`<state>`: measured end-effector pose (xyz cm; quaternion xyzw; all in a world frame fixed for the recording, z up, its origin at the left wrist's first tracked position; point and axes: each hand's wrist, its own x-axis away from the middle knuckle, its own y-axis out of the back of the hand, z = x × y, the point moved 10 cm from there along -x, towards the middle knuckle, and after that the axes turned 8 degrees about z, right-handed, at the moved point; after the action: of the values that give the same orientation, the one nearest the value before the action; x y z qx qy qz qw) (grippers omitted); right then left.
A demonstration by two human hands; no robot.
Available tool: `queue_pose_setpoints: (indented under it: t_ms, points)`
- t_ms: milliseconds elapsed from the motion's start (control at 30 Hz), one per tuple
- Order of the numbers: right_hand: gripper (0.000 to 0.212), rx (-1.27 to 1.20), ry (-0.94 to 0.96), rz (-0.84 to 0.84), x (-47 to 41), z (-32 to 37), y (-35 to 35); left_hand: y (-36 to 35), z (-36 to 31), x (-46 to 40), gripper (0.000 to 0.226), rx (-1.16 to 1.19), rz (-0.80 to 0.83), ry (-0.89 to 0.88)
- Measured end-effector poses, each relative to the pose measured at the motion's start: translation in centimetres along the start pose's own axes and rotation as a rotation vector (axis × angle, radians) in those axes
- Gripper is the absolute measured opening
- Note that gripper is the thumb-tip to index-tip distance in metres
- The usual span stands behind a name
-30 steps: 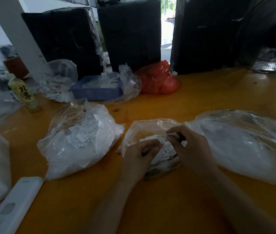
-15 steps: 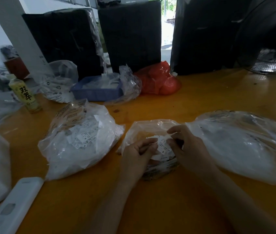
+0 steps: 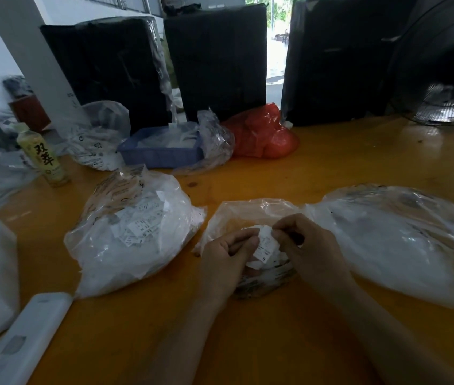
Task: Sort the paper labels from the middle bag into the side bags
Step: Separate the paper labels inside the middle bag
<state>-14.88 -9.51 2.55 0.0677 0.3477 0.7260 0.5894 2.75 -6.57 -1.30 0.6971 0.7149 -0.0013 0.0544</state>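
Orange table [image 3: 331, 168], right bag [image 3: 403, 240] contents blurred

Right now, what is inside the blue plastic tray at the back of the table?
The blue plastic tray holds pale, translucent plastic packets. Its near wall hides what lies below them, and what the packets contain cannot be made out.

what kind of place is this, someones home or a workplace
Most likely a workplace, perhaps a garment packing or sorting room. Clear bags of printed paper labels lie on a big wooden worktable, large black-wrapped bales stand behind, and an industrial fan sits at right.
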Motion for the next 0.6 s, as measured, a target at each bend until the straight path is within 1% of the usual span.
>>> queue_pose_setpoints:
  t_ms: [67,200,300,400,500,533,600]
  points:
    - [0.007,0.007,0.011,0.029,0.1,0.3,-0.4,-0.1,0.0,0.0,0.016,0.024,-0.004,0.005]
    - [0.013,-0.015,0.048,0.104,0.4,1.4,-1.4,0.2,0.0,0.1,0.017,0.016,-0.017,0.007]
    - [0.013,-0.006,0.05,0.129,0.4,1.4,-1.6,0.2,0.0,0.1,0.019,0.037,-0.009,0.017]
    - [0.012,0.015,0.022,0.054,0.4,1.0,-0.6,0.3,-0.1,0.1,0.017,0.013,-0.013,0.004]
    - [0.011,-0.077,0.001,-0.049,0.3,0.6,1.0,0.4,-0.5,0.0,0.021,-0.047,-0.018,-0.043]
    - [0.011,-0.087,-0.005,-0.048,0.2,0.5,1.2,0.5,-0.7,0.0,0.022,-0.06,-0.027,-0.065]
    - [0.008,-0.086,-0.013,0.008,0.1,0.4,1.0,1.0,-1.3,-0.1,0.024,-0.063,-0.055,-0.116]
